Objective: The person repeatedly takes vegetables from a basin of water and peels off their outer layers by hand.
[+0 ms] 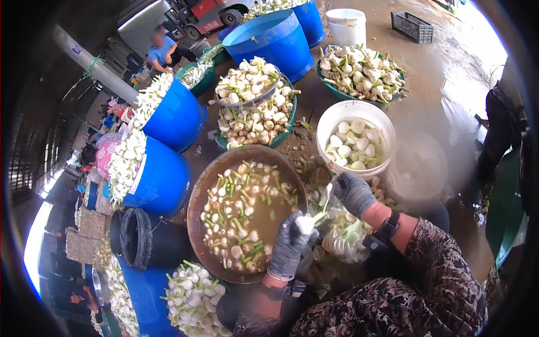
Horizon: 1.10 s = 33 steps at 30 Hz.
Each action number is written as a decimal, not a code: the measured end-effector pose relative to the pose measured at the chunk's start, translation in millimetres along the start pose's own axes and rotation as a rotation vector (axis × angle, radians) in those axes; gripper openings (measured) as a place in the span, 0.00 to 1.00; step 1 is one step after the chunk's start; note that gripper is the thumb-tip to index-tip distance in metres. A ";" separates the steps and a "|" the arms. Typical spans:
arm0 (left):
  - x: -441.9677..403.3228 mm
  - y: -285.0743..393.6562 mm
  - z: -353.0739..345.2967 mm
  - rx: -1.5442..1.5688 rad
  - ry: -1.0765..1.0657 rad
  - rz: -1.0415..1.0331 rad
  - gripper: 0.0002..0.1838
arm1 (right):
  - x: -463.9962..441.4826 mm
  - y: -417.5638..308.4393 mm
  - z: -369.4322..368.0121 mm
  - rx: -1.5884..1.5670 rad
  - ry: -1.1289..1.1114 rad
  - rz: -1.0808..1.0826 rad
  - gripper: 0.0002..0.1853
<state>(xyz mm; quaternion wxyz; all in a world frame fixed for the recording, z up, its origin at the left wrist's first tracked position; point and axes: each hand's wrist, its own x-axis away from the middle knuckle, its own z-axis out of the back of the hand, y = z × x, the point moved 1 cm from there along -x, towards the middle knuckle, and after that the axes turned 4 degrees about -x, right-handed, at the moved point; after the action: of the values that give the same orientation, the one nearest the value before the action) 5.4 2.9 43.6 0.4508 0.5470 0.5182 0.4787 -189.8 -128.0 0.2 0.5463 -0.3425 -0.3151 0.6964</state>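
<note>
My left hand (289, 247), in a grey glove, is closed around a white garlic bulb (306, 224) with its pale green stem pointing up to the right. Just above it, my gloved right hand (355, 194) has its fingers closed on a pale strip of garlic skin (328, 195) that hangs toward the bulb. A wide brown basin (193, 224) of murky water with floating garlic bulbs (238, 216) lies left of my hands. Beyond my right hand stands a white bucket (324, 121) partly filled with clean bulbs. Peelings and a clear plastic bag (348, 241) lie below my hands.
Blue tubs (163, 174) heaped with garlic line the left side. Green basins (289, 126) of garlic sit ahead. A black crate (412, 27) and a red forklift (205, 11) are farther off. A person (161, 50) sits at the back left.
</note>
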 end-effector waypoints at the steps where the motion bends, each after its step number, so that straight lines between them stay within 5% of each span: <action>1: 1.0 1.6 0.4 -0.006 0.063 0.035 0.24 | 4.2 -6.9 7.7 -0.152 -0.010 0.046 0.15; 5: -1.1 -17.2 11.1 -0.016 0.049 0.024 0.25 | 29.8 -50.6 18.4 -0.284 -0.224 0.351 0.26; 6: -6.4 -11.0 8.3 -0.236 -0.016 -0.037 0.25 | 36.1 -54.4 14.2 -0.236 -0.320 0.362 0.28; 10: 2.6 -23.2 9.2 0.029 0.000 0.043 0.27 | 47.1 -59.6 5.5 -0.229 -0.511 0.091 0.17; 17: 4.1 -21.6 14.4 -0.226 -0.013 0.055 0.26 | 48.9 -62.8 7.1 -0.147 -0.442 0.119 0.14; 20: 1.4 -14.3 11.7 -0.322 -0.044 -0.096 0.27 | 52.2 -64.8 4.6 -0.168 -0.339 0.152 0.14; 24: -4.9 -17.0 4.2 -0.180 -0.018 0.024 0.22 | 51.3 -58.4 -5.7 0.082 -0.060 0.563 0.13; 26: -8.2 -21.8 6.2 -0.415 0.041 0.089 0.17 | 52.6 -58.5 -8.6 0.079 -0.057 0.520 0.13; 30: -5.1 -23.4 5.3 -0.429 -0.018 -0.043 0.20 | 48.9 -43.2 -16.9 -0.150 -0.272 0.101 0.13; 32: -8.3 -24.3 4.2 -0.430 -0.040 -0.141 0.20 | 45.9 -28.9 -26.6 -0.505 -0.340 -0.071 0.13; 33: -10.7 -21.0 2.8 -0.364 -0.001 -0.087 0.20 | 47.3 -30.2 -29.8 -0.488 -0.229 0.050 0.12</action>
<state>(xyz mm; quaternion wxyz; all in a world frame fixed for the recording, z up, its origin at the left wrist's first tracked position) 5.3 -6.6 21.8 0.5629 0.4338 0.4459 0.5442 -156.8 -73.7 1.6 0.3910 -0.3905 -0.5249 0.6474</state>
